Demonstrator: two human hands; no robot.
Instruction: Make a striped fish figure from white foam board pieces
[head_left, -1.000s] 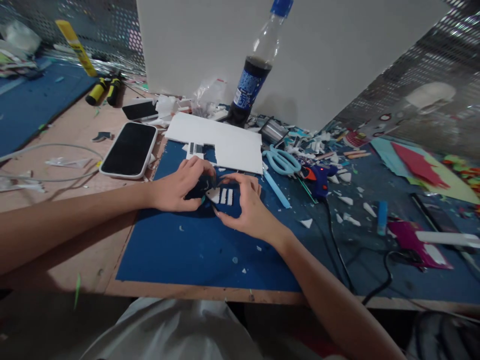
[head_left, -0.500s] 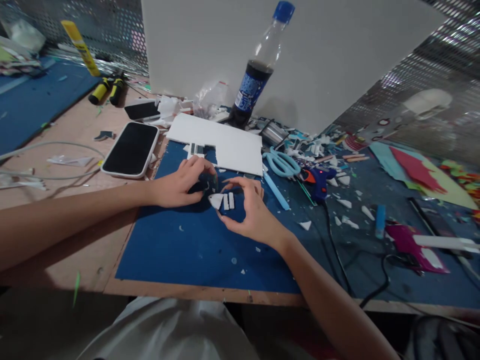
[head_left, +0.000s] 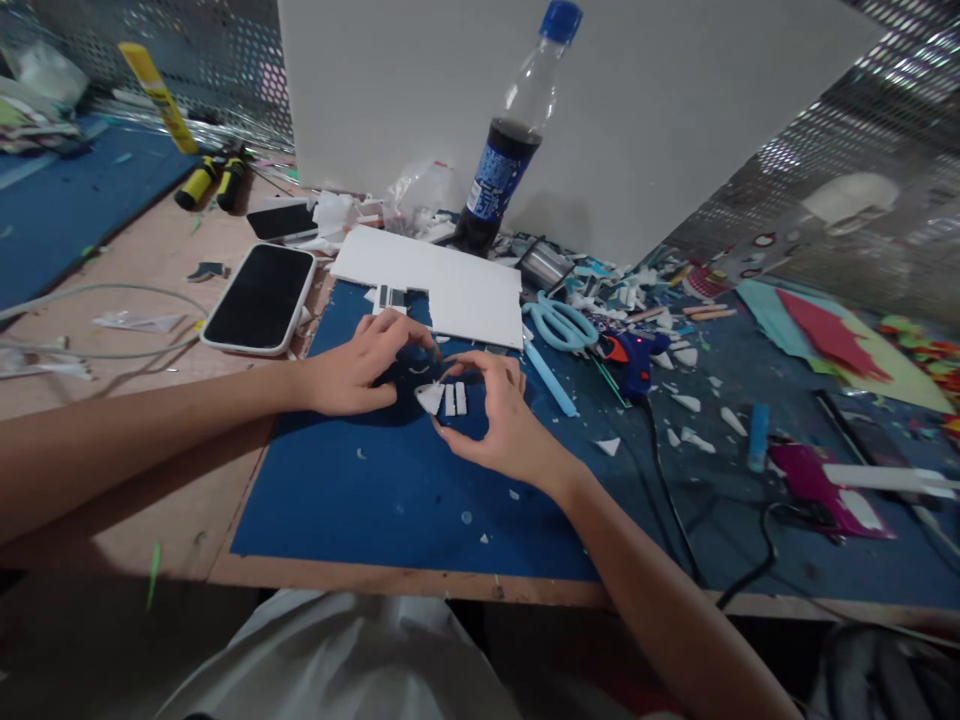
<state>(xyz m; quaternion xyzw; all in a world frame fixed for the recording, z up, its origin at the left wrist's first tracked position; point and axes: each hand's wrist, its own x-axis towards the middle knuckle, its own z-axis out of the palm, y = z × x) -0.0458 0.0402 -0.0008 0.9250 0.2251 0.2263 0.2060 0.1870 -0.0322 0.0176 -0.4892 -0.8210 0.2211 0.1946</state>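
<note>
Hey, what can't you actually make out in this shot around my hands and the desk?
Head view, all of it:
- Left hand: its fingers cover whatever lies under them; its grip is unclear.
- Right hand: too small to tell whether fingertips touch the small white pieces.
- Bottle: label text blurred.
- Glue gun: its cable drops past the edge of the table.

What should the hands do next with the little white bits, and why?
Probably the right hand should nudge the pointed white piece snug against the two white strips: it lies just beside them on the blue mat, and that hand curls right around them.
</note>
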